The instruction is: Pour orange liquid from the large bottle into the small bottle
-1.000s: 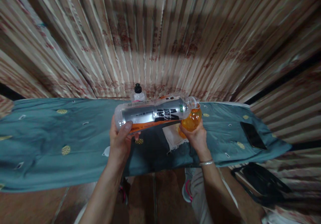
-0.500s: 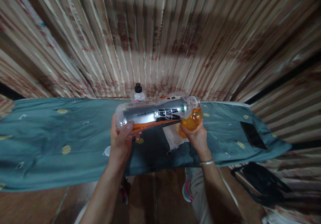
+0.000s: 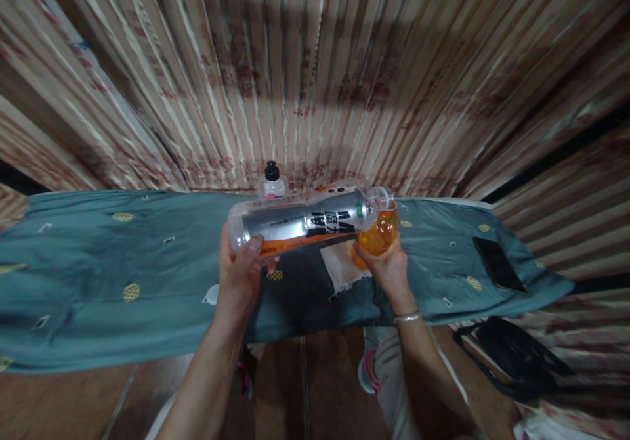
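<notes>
We hold a silver-labelled plastic bottle (image 3: 295, 222) sideways, its mouth at an amber bottle (image 3: 381, 233).
Our left hand (image 3: 239, 270) is curled around its base, thumb on the near side, probably so the neck can be steered; our right hand (image 3: 391, 268) is wrapped around the amber bottle, seemingly to steady it. From our left palm the silver-labelled plastic bottle reaches rightward above the teal tablecloth (image 3: 172, 269), ending just beyond our right thumb.

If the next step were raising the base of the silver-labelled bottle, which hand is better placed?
Left, I'd judge: the left hand already holds the silver-labelled bottle near its base. The right hand is occupied holding the orange bottle, by the silver-labelled one's neck end.
</notes>
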`<state>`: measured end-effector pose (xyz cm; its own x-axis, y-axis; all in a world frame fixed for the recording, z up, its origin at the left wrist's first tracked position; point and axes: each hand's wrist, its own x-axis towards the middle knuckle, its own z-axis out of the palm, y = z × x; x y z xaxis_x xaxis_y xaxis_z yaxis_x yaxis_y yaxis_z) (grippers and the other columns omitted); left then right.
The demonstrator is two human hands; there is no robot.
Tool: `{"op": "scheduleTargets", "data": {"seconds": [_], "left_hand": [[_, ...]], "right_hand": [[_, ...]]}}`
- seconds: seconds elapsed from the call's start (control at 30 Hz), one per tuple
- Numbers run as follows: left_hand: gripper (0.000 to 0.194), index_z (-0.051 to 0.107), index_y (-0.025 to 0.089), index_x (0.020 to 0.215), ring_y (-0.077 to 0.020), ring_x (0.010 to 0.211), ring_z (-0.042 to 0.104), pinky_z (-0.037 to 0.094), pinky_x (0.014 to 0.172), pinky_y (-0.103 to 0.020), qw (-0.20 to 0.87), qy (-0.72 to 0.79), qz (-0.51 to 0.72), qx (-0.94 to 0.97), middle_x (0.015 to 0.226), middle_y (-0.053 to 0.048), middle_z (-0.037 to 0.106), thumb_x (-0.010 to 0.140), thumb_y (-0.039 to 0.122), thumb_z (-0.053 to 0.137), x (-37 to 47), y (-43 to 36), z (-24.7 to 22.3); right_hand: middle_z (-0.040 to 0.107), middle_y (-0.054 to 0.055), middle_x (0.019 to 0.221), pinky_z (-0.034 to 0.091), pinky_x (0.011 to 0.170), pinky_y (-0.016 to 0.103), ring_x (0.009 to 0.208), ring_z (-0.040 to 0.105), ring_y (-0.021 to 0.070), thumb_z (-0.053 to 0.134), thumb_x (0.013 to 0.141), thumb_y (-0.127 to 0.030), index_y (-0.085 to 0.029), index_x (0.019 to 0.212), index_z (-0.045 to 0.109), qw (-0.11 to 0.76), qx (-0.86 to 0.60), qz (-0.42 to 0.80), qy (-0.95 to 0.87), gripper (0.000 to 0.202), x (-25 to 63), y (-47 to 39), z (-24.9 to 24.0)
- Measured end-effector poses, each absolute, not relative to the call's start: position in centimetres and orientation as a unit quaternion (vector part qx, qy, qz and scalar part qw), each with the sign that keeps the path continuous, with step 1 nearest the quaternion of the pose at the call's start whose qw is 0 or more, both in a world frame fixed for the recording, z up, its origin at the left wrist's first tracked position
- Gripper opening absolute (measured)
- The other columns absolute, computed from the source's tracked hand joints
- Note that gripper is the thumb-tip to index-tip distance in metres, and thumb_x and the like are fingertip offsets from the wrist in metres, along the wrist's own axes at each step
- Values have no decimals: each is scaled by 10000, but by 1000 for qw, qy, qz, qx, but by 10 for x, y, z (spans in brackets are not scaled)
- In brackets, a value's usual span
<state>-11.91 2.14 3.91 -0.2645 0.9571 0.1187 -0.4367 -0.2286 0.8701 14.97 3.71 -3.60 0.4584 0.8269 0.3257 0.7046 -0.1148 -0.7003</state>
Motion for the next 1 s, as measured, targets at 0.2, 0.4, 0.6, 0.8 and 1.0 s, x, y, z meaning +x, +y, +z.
{"op": "scheduleTargets", "data": {"seconds": [0.2, 0.4, 0.6, 0.8, 1.0], "left_hand": [[549, 621, 236, 1111, -160, 517, 590, 408, 379, -232, 503, 364, 701, 352, 760, -20, 642, 665, 459, 851, -119, 21, 38], [559, 605, 234, 1117, -150, 524, 600, 427, 384, -228, 505, 368, 699, 348, 794, -15, 655, 662, 445, 854, -118, 20, 40], [520, 594, 218, 1105, -144, 521, 598, 421, 387, -227, 507, 365, 698, 351, 774, -6, 648, 683, 412, 828, -118, 19, 40], [553, 575, 209, 1101, -144, 520, 614, 432, 395, -229, 520, 365, 692, 343, 774, 5, 656, 669, 422, 846, -117, 19, 39], [566, 598, 205, 1124, -137, 513, 609, 425, 393, -225, 522, 367, 691, 339, 756, 8, 655, 674, 435, 853, -115, 19, 39]], "right_hand": [[748, 171, 1087, 569, 832, 439, 973, 735, 351, 749, 615, -687, -162, 1263, 532, 421, -742, 75, -516, 862, 150, 37, -35], [747, 170, 1099, 569, 837, 426, 971, 735, 342, 764, 603, -658, -160, 1263, 540, 421, -743, 78, -515, 857, 151, 37, -36], [748, 175, 1103, 570, 842, 436, 982, 733, 352, 769, 592, -661, -162, 1253, 545, 422, -746, 86, -508, 858, 151, 36, -35], [750, 170, 1100, 576, 835, 447, 964, 738, 354, 761, 598, -673, -164, 1255, 551, 430, -738, 87, -513, 857, 151, 36, -33], [751, 171, 1083, 576, 833, 470, 950, 737, 364, 753, 593, -694, -163, 1252, 545, 427, -744, 74, -509, 872, 152, 36, -36]]}}
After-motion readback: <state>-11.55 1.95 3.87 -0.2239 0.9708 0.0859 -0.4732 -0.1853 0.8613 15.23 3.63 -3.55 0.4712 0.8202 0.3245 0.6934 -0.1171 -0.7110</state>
